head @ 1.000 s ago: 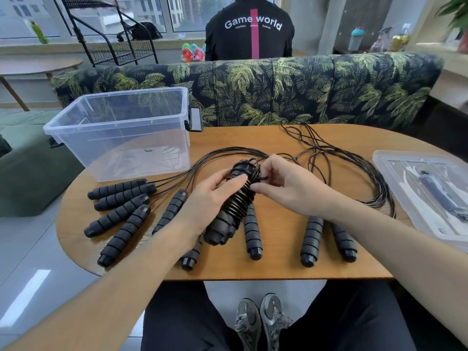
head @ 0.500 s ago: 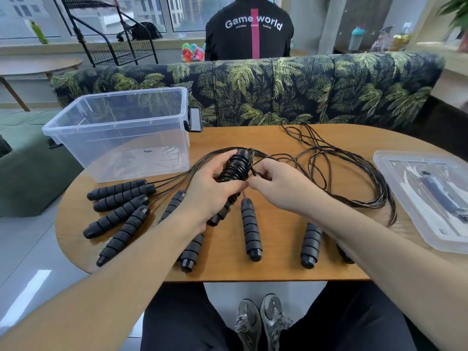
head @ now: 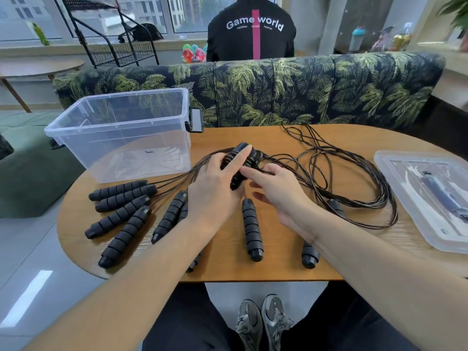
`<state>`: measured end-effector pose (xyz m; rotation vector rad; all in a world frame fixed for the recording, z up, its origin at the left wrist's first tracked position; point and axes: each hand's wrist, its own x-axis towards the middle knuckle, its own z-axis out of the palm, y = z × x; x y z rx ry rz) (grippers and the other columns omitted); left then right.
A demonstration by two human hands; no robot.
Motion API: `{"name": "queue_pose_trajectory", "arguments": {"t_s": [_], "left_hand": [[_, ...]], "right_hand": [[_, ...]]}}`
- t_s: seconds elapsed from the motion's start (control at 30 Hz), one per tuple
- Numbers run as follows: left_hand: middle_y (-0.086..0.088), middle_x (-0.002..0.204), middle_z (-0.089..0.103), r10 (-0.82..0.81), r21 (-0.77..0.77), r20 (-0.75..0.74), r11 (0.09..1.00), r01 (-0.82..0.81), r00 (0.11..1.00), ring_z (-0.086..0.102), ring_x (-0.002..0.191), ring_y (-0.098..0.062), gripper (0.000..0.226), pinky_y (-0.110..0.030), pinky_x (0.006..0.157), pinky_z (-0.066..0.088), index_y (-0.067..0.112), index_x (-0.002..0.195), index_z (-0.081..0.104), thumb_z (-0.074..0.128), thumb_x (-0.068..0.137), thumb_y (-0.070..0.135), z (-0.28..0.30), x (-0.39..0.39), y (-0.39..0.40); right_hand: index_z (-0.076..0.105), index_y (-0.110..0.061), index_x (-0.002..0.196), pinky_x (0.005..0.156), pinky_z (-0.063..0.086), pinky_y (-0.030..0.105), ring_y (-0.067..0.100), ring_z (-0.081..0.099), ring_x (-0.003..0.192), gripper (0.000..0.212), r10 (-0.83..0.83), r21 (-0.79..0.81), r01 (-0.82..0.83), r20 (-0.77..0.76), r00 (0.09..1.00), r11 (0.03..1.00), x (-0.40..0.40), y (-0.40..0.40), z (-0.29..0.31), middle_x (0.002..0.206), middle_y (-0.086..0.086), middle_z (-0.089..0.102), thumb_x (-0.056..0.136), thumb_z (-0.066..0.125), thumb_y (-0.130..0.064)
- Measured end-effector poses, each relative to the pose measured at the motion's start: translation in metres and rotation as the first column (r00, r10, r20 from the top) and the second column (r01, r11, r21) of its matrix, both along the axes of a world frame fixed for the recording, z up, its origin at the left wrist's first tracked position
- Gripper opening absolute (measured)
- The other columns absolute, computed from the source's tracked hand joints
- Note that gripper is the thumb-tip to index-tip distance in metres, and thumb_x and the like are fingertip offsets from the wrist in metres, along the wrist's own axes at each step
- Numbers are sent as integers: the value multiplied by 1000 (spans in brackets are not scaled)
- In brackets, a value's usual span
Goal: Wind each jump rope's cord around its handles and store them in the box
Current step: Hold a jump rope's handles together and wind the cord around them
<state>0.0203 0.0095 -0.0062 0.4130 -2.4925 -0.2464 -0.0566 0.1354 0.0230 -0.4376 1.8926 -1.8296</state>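
Note:
My left hand (head: 215,191) grips a wound jump rope bundle (head: 240,163), black handles wrapped in cord, held above the middle of the wooden table (head: 278,264). My right hand (head: 276,193) touches the bundle's right side with its fingertips, pinching the cord end there. Several more black foam handles (head: 121,211) lie fanned on the table to the left and in front, one handle (head: 252,229) directly below my hands. Their loose cords (head: 354,188) loop across the right half of the table. The clear plastic box (head: 121,133) stands open at the table's back left.
The box's clear lid (head: 428,198) lies at the table's right edge. A phone (head: 196,120) leans behind the box. A leaf-patterned sofa back (head: 278,89) runs behind the table, with a person (head: 250,29) seated beyond it.
The bundle has been raised and carried away from me, towards the table's middle. My left hand closed round it from an open hold, and my right hand stayed at the cord end.

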Motion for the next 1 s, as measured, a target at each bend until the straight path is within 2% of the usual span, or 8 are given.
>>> {"name": "queue_pose_trajectory", "arguments": {"t_s": [0.1, 0.2, 0.3, 0.4, 0.67, 0.77, 0.9, 1.0], "left_hand": [[3, 136, 49, -88, 276, 55, 959, 70, 995, 56, 117, -20, 90, -36, 88, 51, 48, 158, 12, 70, 90, 39, 10, 0, 2], [13, 136, 53, -239, 771, 43, 625, 120, 970, 57, 121, -8, 111, -26, 102, 45, 31, 162, 8, 84, 81, 35, 28, 2, -1], [2, 128, 69, -386, 954, -11, 273, 126, 922, 66, 116, -18, 80, -36, 100, 53, 30, 150, 44, 84, 81, 23, 40, 10, -14], [-5, 121, 73, -449, 979, -86, 129, 160, 889, 69, 112, -24, 58, -43, 98, 55, 31, 130, 60, 82, 78, 18, 35, 13, -17], [16, 113, 69, -279, 793, 2, 586, 169, 960, 66, 97, 6, 78, -17, 86, 53, 36, 137, 49, 89, 73, 19, 18, 5, -13], [20, 110, 68, -256, 698, 68, 703, 138, 964, 66, 99, -2, 76, -35, 91, 55, 41, 131, 48, 87, 65, 38, 17, -1, -10], [23, 111, 67, -229, 678, 29, 720, 149, 973, 64, 105, -3, 72, -31, 91, 51, 47, 128, 47, 88, 72, 31, 14, -6, -5], [15, 109, 73, -274, 846, -3, 512, 148, 962, 69, 102, -2, 64, -24, 87, 53, 42, 124, 56, 90, 73, 21, 11, -7, -4]], "right_hand": [[71, -9, 97, 91, 59, 46, 20, 72, 95, 22, 39, -39, -40, -20, 999, 998, -3, 2, 0, 100, 7, 77, 84, 80, -24], [69, -11, 93, 89, 61, 41, 24, 75, 96, 14, 69, -82, -71, -23, 997, 994, -10, 5, 3, 95, 5, 79, 84, 80, -13], [62, -9, 86, 89, 60, 41, 29, 74, 96, 15, 163, -173, -147, 82, 983, 974, -18, 12, 5, 99, 12, 77, 85, 76, -4], [52, -6, 98, 80, 61, 37, 29, 75, 91, 23, 308, -276, -256, 168, 936, 927, -22, 17, 5, 104, 17, 76, 87, 72, -3], [62, -9, 94, 88, 60, 40, 20, 76, 92, 18, 201, 59, -197, -87, 976, 979, -19, 17, -12, 95, 3, 79, 88, 76, -18], [65, -14, 85, 86, 61, 40, 18, 77, 86, 14, 120, 68, -114, -101, 988, 991, -18, 13, -18, 92, 2, 79, 87, 78, -18], [66, -14, 86, 80, 63, 43, 19, 76, 88, 14, 86, 60, -82, -84, 993, 995, -22, 16, -18, 94, 0, 79, 85, 79, -17], [54, -15, 81, 79, 63, 46, 25, 76, 91, 27, 122, 24, -121, -35, 992, 992, -30, 26, -12, 101, 6, 78, 82, 82, -15]]}}
